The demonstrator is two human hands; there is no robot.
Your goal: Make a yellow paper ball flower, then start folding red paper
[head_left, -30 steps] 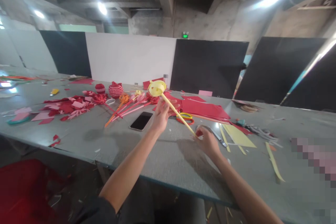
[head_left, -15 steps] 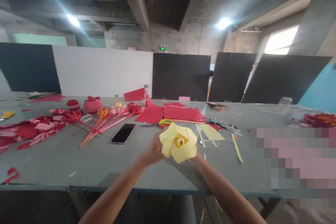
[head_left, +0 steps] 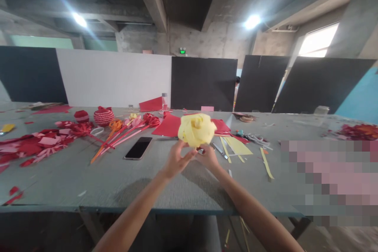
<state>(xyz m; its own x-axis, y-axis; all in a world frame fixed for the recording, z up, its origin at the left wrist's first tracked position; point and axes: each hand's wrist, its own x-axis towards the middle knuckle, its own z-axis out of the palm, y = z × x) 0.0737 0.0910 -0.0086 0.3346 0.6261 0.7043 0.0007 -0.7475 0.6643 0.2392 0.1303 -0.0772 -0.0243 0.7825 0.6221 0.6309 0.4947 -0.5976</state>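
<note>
The yellow flower [head_left: 197,130] looks like matt paper, softly creased. The worktop [head_left: 73,181] is grey with a dull, faintly grainy face. On it, the phone [head_left: 138,148] has a glossy black glass front. The red sheets [head_left: 170,126] on the far side and yellow strips [head_left: 236,146] to the right are flat, matt paper. The striped ball [head_left: 103,116] at far left looks woven.

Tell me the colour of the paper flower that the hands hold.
Pale yellow; the paper flower shows clearly in the head view.
</note>
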